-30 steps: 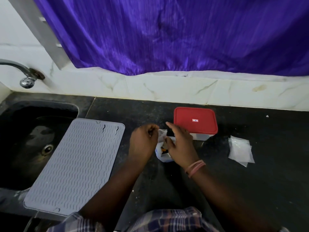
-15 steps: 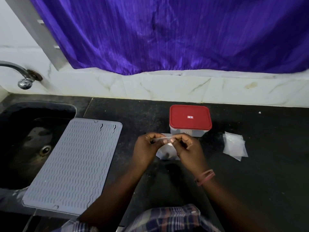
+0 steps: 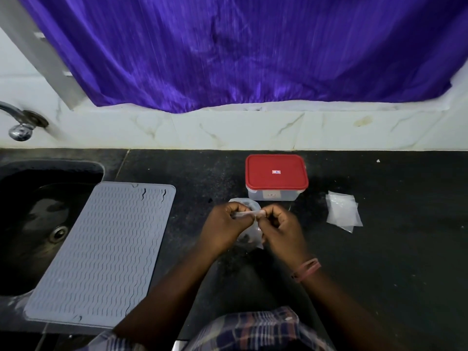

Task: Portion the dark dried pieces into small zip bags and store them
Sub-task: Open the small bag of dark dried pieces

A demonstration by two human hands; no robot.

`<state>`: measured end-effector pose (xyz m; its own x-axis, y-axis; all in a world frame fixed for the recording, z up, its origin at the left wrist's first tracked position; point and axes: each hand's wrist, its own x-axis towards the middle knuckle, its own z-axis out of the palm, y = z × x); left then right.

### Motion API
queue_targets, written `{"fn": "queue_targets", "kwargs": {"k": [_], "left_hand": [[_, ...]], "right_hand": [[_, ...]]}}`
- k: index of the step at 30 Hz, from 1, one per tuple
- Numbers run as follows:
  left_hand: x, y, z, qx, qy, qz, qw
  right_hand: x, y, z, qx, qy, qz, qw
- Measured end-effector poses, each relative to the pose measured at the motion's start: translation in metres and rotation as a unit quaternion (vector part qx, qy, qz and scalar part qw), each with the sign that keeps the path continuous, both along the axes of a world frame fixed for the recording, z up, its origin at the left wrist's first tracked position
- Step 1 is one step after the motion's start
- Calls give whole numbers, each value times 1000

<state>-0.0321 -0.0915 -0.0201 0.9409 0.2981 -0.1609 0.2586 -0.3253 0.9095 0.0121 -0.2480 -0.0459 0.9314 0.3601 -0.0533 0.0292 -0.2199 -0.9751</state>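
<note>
A small clear zip bag [image 3: 249, 230] with dark pieces low inside hangs between my hands above the black counter [image 3: 392, 262]. My left hand [image 3: 225, 228] pinches the left end of its top strip. My right hand [image 3: 278, 228] pinches the right end, fingers curled. Just behind them stands a clear box with a red lid [image 3: 276, 174], closed. To the right lies a small stack of flat clear zip bags [image 3: 343, 211].
A grey ribbed mat [image 3: 101, 252] lies to the left, partly over the black sink [image 3: 30, 224]. A tap [image 3: 20, 122] juts out at the far left. A purple curtain [image 3: 240, 51] hangs above the white tiled wall.
Both hands lifted the bag off the counter and took its top strip by the two ends; a second ago the right hand rested on the bag lying down.
</note>
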Motion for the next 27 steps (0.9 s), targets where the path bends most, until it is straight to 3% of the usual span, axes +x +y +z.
{"fn": "queue_targets", "kwargs": {"k": [6, 13, 18, 22, 27], "left_hand": [[7, 0, 3, -20, 2, -16, 1000], [13, 13, 3, -162, 11, 76, 984], [15, 9, -3, -134, 32, 71, 988], [17, 9, -8, -120, 20, 107, 987], [20, 10, -11, -174, 10, 88, 981]], "right_hand": [[5, 4, -1, 11, 4, -4, 1000], [20, -4, 6, 38, 31, -71, 996], [25, -5, -1, -14, 24, -62, 998], [22, -1, 2, 4, 19, -30, 999], [21, 1, 6, 29, 31, -41, 998]]}}
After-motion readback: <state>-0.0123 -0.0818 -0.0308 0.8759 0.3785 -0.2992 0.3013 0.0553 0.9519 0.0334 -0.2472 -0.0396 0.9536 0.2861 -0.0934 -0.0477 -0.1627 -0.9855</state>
